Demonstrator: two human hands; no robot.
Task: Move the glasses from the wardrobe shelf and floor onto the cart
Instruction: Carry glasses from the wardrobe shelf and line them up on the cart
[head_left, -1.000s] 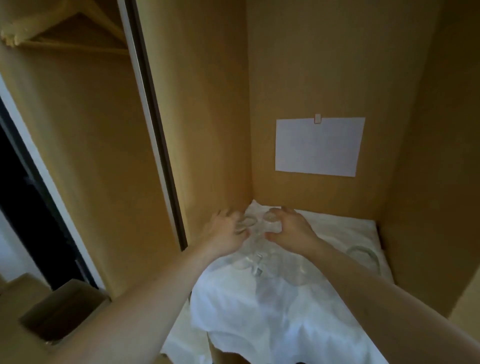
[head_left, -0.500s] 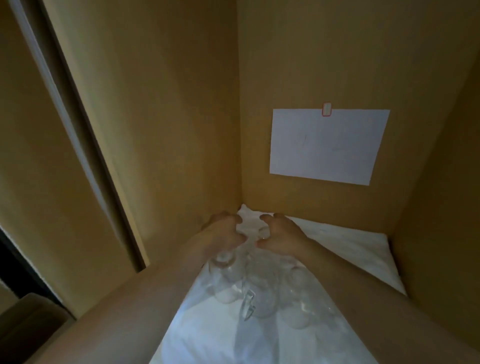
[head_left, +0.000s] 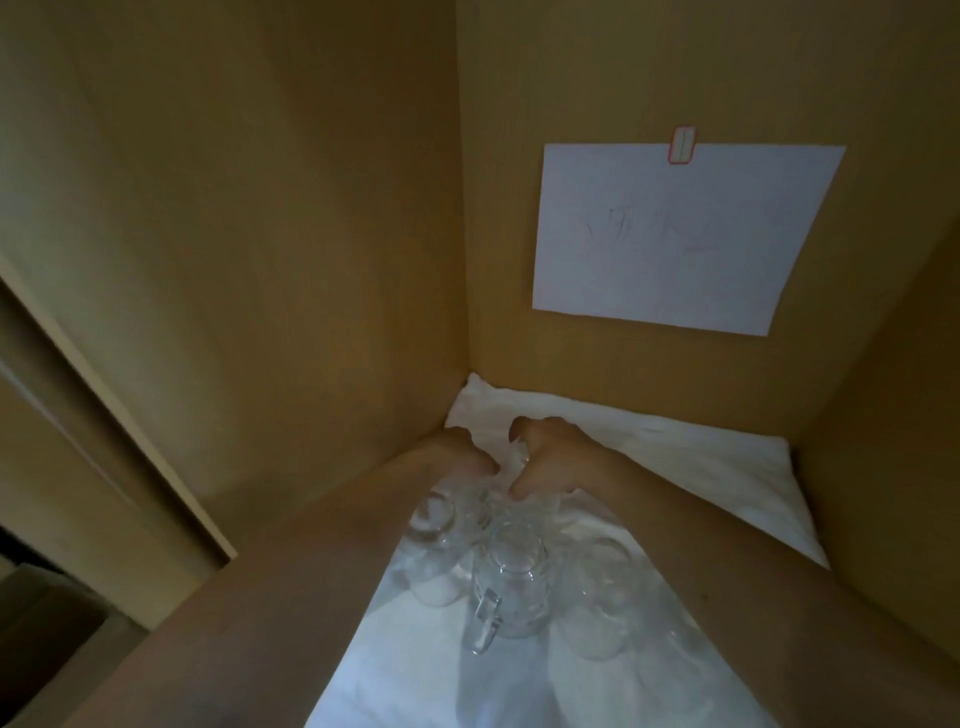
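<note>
Glasses: a cluster of clear glasses (head_left: 511, 566) stands on the white cloth (head_left: 691, 467) covering the wardrobe shelf, towards its rear left corner; exact count cannot be told.
Handled mug: glass mug (head_left: 511, 582) at the front of the cluster, handle towards the shelf's front edge.
Flanking glasses: left glass (head_left: 434, 551) and right glass (head_left: 597, 597) just beside the mug.
Left hand: left hand (head_left: 460, 457) at the rear of the cluster, fingers curled down over glass; what they grip cannot be told.
Right hand: right hand (head_left: 550, 462) just beside it, fingers curled over the glass tops; hold likewise unclear.
Surroundings: white paper sheet (head_left: 680, 234) taped on the back panel (head_left: 623, 78); left wall (head_left: 260, 208) adjoins the cluster.
</note>
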